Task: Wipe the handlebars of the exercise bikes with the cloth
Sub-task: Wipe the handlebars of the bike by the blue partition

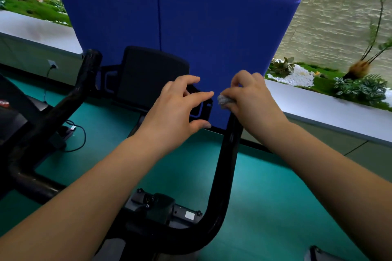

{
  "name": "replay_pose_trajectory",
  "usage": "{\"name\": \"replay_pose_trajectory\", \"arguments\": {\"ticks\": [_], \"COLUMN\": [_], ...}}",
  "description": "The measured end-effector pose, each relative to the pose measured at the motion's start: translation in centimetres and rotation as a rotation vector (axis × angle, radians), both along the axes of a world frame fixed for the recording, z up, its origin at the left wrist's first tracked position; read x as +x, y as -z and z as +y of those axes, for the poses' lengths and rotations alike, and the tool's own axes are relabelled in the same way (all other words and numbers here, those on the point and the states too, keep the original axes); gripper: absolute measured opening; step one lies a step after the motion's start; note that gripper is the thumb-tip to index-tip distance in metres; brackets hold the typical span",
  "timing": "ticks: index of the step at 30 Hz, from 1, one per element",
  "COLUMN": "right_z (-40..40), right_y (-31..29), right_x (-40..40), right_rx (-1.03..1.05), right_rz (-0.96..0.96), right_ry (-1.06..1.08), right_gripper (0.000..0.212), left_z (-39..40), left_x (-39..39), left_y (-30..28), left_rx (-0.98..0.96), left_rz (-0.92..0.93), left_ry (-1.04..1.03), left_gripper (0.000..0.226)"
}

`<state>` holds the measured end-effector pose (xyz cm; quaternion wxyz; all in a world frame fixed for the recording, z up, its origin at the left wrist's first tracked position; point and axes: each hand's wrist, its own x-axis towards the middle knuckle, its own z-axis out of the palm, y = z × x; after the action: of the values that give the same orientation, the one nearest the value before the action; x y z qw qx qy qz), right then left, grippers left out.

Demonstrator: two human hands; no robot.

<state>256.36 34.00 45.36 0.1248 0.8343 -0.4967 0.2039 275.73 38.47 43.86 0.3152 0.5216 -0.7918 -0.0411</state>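
- My right hand (252,95) pinches the wadded grey cloth (226,100) on the tip of the handlebar's right grip (229,154), right of centre frame.
- So little cloth shows that it could slip off, leaving bare fingers rubbing.
- My left hand (178,108), fingers spread and holding nothing, hovers beside it; the left grip (84,78) in the upper left could get missed.

The cloth (225,99) sits atop the right handlebar (228,161), under the right hand (252,96); the left hand (180,110) lies just left.
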Motion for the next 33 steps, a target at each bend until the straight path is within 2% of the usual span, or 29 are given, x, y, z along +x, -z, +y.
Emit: {"name": "replay_pose_trajectory", "arguments": {"ticks": [3,5,8,11,14,17,19,23,27,30,33], "right_z": [0.3,1.3,1.8,0.8,1.6,4.3,4.9,0.9,-1.0,1.0,1.3], "right_y": [0.1,1.3,1.4,-0.3,-0.2,2.0,2.5,0.1,-1.1,0.7,1.2], "right_x": [0.5,0.5,0.4,0.6,1.3,1.8,1.4,0.3,0.2,-0.2,-0.5], "right_rx": [0.127,0.143,0.166,0.072,0.122,0.233,0.243,0.024,0.083,-0.033,-0.04], "right_rz": [0.198,0.271,0.226,0.134,0.205,0.242,0.221,0.022,-0.129,-0.182,-0.269], "right_ry": [0.036,-0.011,-0.043,0.034,0.117,0.038,-0.024,0.04,0.167,0.1,0.053], "right_gripper": [0.008,0.011,0.011,0.016,0.017,0.016,0.017,0.011,0.019,0.017,0.016], "left_z": [0.2,0.2,0.2,0.2,0.3,0.3,0.2,0.2,0.3,0.4,0.5], "left_x": [0.4,0.8,1.3,1.4,1.2,1.1,1.1,1.1,0.8,0.6,0.2], "left_y": [0.1,0.0,-0.3,-0.4,-0.3,-0.1,0.0,0.0,0.1,0.2,0.0], "left_rx": [0.003,0.022,0.049,0.079,0.085,0.085,0.088,0.088,0.074,0.053,0.035], "left_rz": [-0.035,-0.043,-0.022,0.001,0.018,0.033,0.033,0.039,0.038,0.022,0.014], "left_ry": [0.021,0.036,0.055,0.067,0.067,0.065,0.067,0.066,0.051,0.026,-0.002], "left_gripper": [0.067,0.067,0.064,0.061,0.06,0.06,0.059,0.058,0.059,0.059,0.058]}}
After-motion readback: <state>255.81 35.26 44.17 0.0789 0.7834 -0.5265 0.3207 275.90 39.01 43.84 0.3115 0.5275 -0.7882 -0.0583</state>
